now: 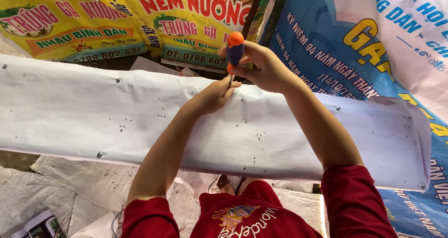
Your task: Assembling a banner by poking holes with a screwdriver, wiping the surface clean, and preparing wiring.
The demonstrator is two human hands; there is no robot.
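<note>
Yellow printed banners (116, 18) with red and green lettering spread along the top left. Blue banner (336, 46) with yellow and white lettering at right.

A red short-sleeved garment (252, 214) is seen along the bottom edge of the frame, from lower left to lower right. Two sleeves are shown: the left sleeve (149, 218) ends above the elbow at lower left, and the right sleeve (352, 200) ends likewise at lower right. A printed emblem (233, 215) in yellow, blue and white, with pale lettering beside it, is carried on the chest at bottom centre. Both forearms are left bare below the sleeves. The left hand (212, 95) and the right hand (261, 67) are ungloved, at upper centre; no rings or watch are discernible.
</note>
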